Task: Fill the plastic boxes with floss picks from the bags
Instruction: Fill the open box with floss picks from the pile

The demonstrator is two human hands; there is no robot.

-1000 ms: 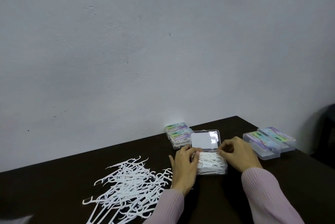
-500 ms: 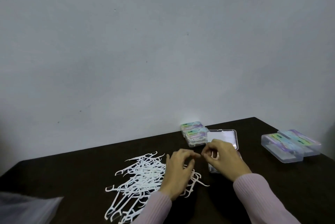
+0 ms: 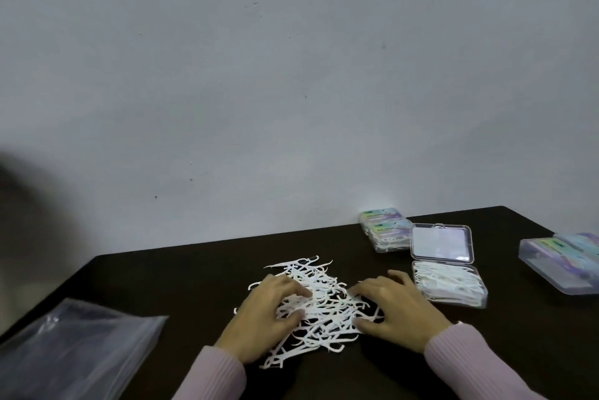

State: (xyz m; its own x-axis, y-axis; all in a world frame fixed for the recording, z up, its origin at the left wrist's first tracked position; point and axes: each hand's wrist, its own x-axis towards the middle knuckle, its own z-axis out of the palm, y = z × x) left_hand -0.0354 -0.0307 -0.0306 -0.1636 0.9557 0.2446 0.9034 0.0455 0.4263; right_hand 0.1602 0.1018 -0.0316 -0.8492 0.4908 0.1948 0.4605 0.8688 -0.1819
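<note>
Behind the dark brown desk (image 3: 486, 351) rises a bare grey wall, and we find a crumpled clear plastic bag (image 3: 74, 347) at the desk's near left corner. Our loose pile of white plastic floss picks (image 3: 319, 299) lies mid-desk; the open clear plastic box (image 3: 449, 286), already well filled, sits just beside it toward the right edge. Our left hand (image 3: 267, 312) and right hand (image 3: 398, 309) rest on the pile, fingers loosely curved into the picks; whether either grips any we cannot tell. We judge this the gathering step: next, bunch an aligned handful for the box.
</note>
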